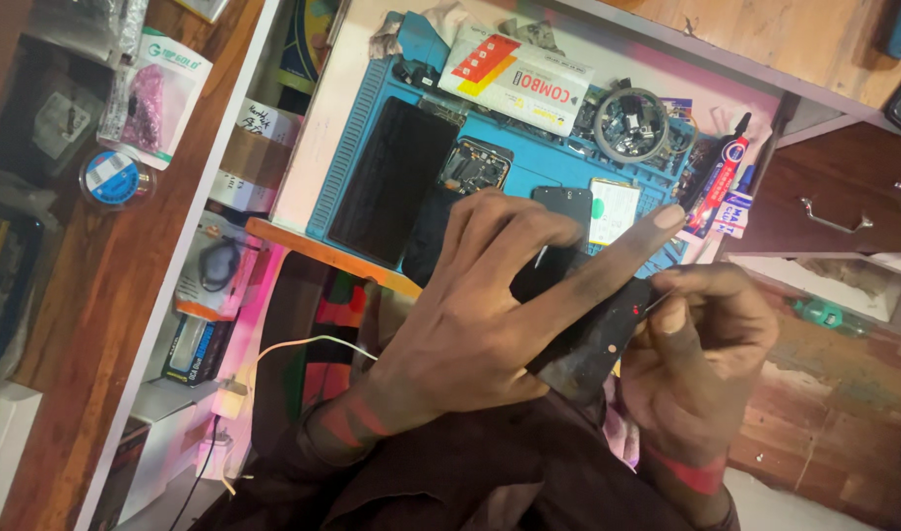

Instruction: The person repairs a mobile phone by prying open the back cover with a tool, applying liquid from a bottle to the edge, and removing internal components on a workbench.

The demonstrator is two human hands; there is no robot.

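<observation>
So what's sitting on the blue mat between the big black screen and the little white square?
In the head view, a bare phone circuit board and a small dark phone piece lie between them on the blue mat.

White box [517, 77]: flat rectangle lying at the far edge of the blue mat, with a red and yellow patch.
Dark screen [393, 180]: large black rectangular panel on the mat's left part.
Small dark panel [562, 205]: black, just beside a white and yellow label [613, 210].
Glue tube [723, 177]: red, white and black, at the mat's right edge.
Clear packet [157, 96]: green and white header, on the left shelf.
Round tape roll [114, 178]: blue and white label, near that packet.
Blister pack [212, 267]: orange card, lower shelf.
</observation>
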